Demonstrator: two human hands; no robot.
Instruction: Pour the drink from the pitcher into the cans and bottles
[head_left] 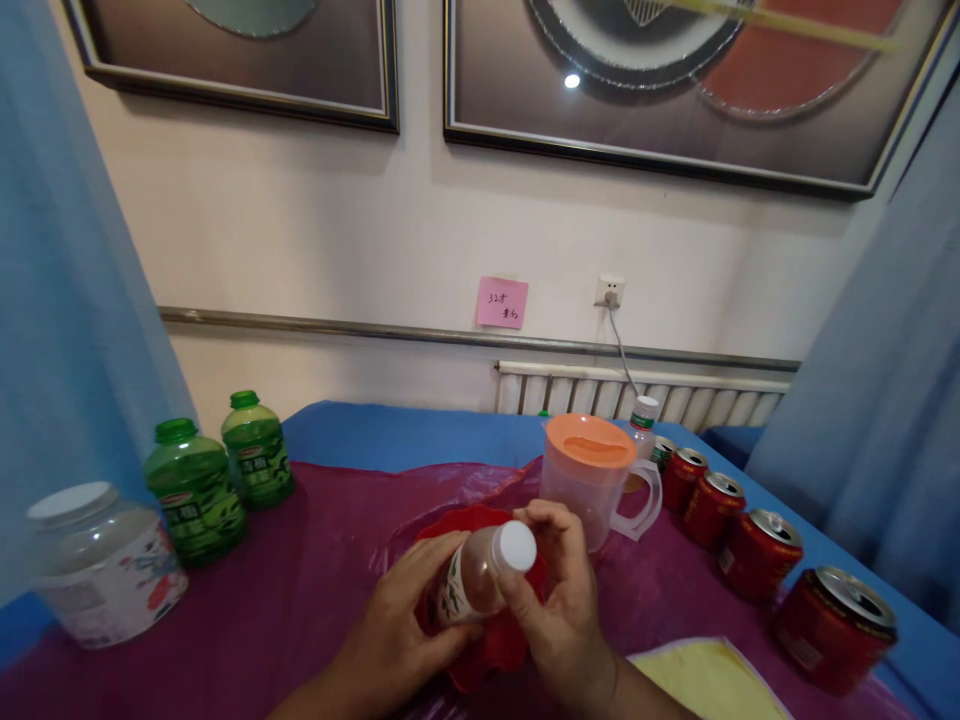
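Note:
A small clear bottle (480,570) with a white cap (515,547) and a label with dark green leaf-like marks is tilted in front of me. My left hand (409,615) is wrapped round its body. The thumb and fingers of my right hand (562,600) are at the capped end, closed on the white cap. Under the bottle lies a red scalloped basin (480,522), partly hidden by both hands. Just beyond my right hand stands a clear pitcher (574,500) with an orange lid.
At the left stand two green bottles (193,500) and a white-lidded jar (109,570). Several red cans (761,555) line the right side, near a yellow cloth (709,680) and another white-capped bottle (643,425). Purple plastic sheeting (315,580) covers the blue table.

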